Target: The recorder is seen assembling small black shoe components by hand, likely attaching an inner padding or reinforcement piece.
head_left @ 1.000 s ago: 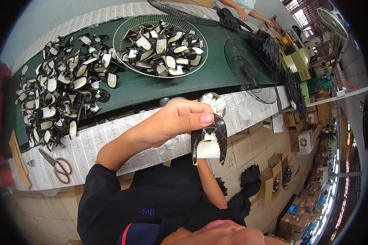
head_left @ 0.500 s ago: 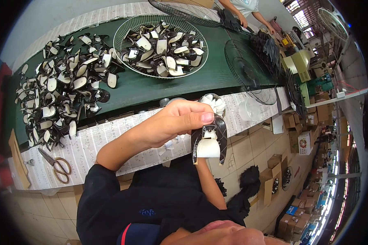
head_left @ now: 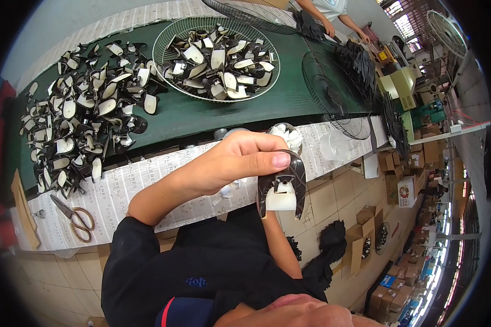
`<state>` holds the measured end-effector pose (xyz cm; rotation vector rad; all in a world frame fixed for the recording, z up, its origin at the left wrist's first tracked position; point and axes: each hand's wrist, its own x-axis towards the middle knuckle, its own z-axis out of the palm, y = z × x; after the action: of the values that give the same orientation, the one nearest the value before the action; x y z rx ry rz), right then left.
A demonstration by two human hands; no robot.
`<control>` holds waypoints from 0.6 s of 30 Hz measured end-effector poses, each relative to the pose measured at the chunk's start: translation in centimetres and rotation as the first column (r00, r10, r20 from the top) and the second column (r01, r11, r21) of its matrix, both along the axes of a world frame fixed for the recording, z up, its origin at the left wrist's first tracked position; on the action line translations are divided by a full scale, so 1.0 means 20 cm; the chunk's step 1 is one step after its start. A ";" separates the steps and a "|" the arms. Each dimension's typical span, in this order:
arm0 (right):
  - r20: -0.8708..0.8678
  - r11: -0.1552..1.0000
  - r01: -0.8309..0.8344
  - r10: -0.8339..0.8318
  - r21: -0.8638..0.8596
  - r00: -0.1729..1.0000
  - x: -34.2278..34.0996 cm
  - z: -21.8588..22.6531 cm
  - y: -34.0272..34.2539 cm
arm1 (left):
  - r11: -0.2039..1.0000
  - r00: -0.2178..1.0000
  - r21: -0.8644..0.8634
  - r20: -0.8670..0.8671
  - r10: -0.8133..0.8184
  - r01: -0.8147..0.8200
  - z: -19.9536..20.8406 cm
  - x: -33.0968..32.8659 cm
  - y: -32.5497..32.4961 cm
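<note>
My left hand point(head_left: 245, 161) pinches the top of a glossy black, curved shoe part point(head_left: 295, 182) between thumb and fingers. A cream panel fills the lower middle of the shoe part, and its two dark sides hang down around it. My right forearm point(head_left: 280, 245) rises from below toward the shoe part. Its hand is hidden behind the part, so its fingers cannot be seen. Behind my left hand stands a round container of white pieces point(head_left: 285, 132), with a translucent tub point(head_left: 334, 146) to its right.
Similar black-and-cream parts lie in a heap point(head_left: 87, 111) on the green table point(head_left: 172, 122), and more fill a wire basket point(head_left: 218, 101). Scissors point(head_left: 82, 223) rest at the left on the paper-covered ledge. Black fan guards point(head_left: 333, 98) stand right; another person's hands point(head_left: 328, 27) are beyond.
The shoe part has tilted slightly and shifted a little right with my left hand. Its right side now shows more of the dark outer surface.
</note>
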<state>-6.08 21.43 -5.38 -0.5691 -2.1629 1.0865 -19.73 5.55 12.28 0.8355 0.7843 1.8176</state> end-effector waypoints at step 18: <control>-0.043 0.997 -0.008 0.011 0.072 0.999 0.02 -0.22 0.03 | 1.000 1.000 -0.008 0.001 -0.004 0.004 0.01 0.00 -0.01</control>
<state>-5.73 22.12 -9.79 -0.4987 -2.1592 1.0129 -19.76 5.40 12.40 0.8303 0.7878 1.8103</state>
